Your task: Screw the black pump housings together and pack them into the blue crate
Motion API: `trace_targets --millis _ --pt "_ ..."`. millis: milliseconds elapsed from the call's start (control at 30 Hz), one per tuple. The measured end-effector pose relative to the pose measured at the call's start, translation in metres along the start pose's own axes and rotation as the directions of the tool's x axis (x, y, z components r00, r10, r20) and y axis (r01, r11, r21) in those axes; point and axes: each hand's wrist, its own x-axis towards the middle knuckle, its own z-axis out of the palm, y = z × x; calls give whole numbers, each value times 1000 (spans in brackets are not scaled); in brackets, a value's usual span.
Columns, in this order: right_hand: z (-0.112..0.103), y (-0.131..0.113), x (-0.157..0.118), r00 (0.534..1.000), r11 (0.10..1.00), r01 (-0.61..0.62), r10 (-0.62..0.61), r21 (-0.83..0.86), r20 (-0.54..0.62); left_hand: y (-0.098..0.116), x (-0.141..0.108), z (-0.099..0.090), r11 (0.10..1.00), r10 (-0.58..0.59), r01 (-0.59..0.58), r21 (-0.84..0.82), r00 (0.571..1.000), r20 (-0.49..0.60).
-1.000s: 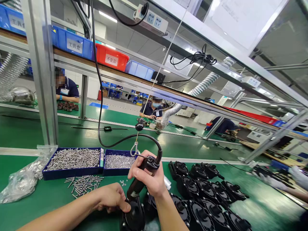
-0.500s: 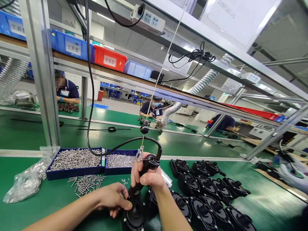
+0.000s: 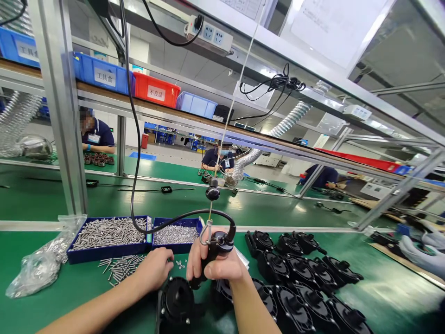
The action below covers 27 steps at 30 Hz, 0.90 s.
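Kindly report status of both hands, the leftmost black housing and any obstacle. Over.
Right hand gripping driver. Left hand beside loose nuts, contents unclear. Leftmost black housing on green bench. Cable crosses before blue trays.

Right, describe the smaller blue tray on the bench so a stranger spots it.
Find the green bench, then the larger blue tray of long screws. Immediately right stands the smaller blue tray, set apart by its tiny nut-like pieces.
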Motion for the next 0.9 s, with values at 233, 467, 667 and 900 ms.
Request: trace_targets --millis 233,467,667,900 --pt "-2 -7 -5 995 996 89 -88 -28 48 -6 5 2 999 -34 36 -20 995 93" --pt "-6 -7 -12 998 999 -43 44 -25 43 8 -7 20 989 -72 56 137 991 113" --pt "-11 -5 -15 997 995 -61 64 -78 44 3 3 12 978 -2 -21 206 994 113" --pt "-12 -2 -15 993 987 -109 113 -114 31 -9 12 20 967 2 0 254 1000 -8"
